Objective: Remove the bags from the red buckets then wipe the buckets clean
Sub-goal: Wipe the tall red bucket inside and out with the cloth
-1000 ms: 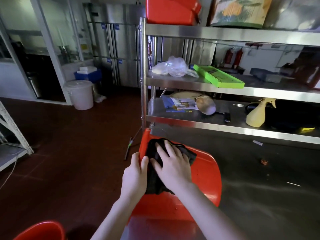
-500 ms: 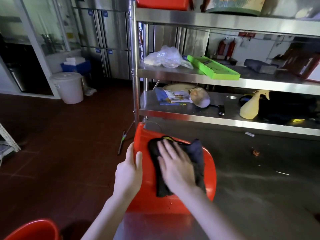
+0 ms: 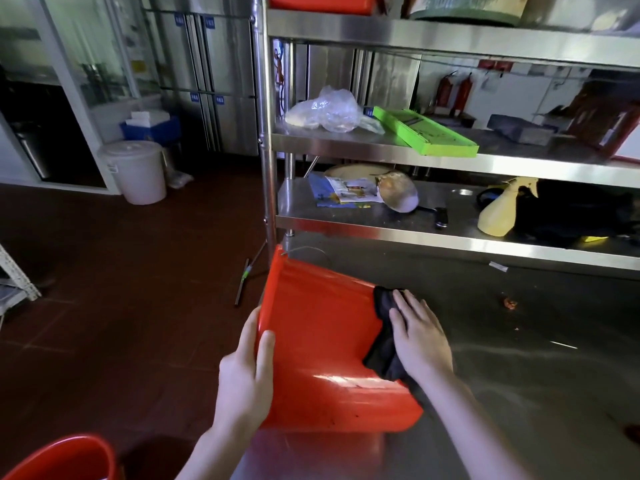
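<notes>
Plastic of this kind looks light and stiff but glossy, so the red bucket will likely skate or roll on the steel counter unless it is braced. It lies tipped on its side at the counter's left edge. Its far end, with the thin wire handle, is just beside the upright post of the shelf rack.

The left hand does the bracing. Its grip is closed on the bucket's left edge, thumb on the red face toward the camera, fingers wrapped behind. That edge seems the best hold, since the smooth wall offers nothing else to catch. The right hand is spread flat, fingers straight, pressing a soft dark cloth against the bucket's right side. No bag shows on this bucket, so the work looks to be at the wiping step.

Room is uneven. To the left the counter ends right at the bucket, with the dark floor below and a second red bucket down near the person. Behind, the lowest shelf overhangs the counter. To the right the counter runs on wide, so turning the bucket that way looks safest.
</notes>
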`<state>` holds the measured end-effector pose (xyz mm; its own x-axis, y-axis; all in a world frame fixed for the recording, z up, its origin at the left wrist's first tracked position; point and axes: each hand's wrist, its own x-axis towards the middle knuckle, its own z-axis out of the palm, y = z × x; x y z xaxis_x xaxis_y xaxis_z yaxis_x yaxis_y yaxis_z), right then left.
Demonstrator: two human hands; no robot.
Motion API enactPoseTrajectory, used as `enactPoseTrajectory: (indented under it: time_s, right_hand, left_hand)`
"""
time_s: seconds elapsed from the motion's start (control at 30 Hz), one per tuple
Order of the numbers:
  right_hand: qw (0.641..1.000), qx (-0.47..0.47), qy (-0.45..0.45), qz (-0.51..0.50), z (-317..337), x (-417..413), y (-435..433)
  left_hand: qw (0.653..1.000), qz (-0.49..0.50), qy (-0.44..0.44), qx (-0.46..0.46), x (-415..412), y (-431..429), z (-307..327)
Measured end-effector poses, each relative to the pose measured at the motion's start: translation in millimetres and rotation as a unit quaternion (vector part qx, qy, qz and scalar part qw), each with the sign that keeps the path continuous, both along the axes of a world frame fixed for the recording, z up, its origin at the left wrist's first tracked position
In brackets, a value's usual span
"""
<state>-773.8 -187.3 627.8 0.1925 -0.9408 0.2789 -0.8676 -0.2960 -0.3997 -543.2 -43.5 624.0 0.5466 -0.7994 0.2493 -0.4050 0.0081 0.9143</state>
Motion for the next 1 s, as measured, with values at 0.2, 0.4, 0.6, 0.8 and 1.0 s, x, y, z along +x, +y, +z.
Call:
enactPoseTrajectory:
  time_s: [0.2, 0.4, 0.6, 0.8, 1.0]
  right_hand:
    - [0.968, -0.138, 0.042, 0.204, 19.2, 103.2, 44.0]
    - [0.951, -0.162, 0.058, 0.257, 7.7, 130.9, 74.0]
    - [0.954, -0.175, 0.031, 0.242, -17.4, 133.0, 93.7]
    - [0.989, -0.119, 0.017, 0.085, -23.5, 73.6, 51.9]
    - [0.999, -0.015, -0.013, -0.049, -12.8, 25.0, -5.1]
  left_hand:
    - [1.0, -0.015, -0.017, 0.009, 0.7, 9.3, -17.0]
    - [0.996, -0.061, 0.026, 0.064, 30.2, 8.3, 11.7]
    - [0.979, -0.004, -0.09, 0.185, 23.9, -72.5, 67.9]
    - [0.982, 0.068, -0.12, 0.132, 5.4, -65.3, 44.3]
    - [0.995, 0.067, -0.047, 0.058, -12.8, -48.1, 28.8]
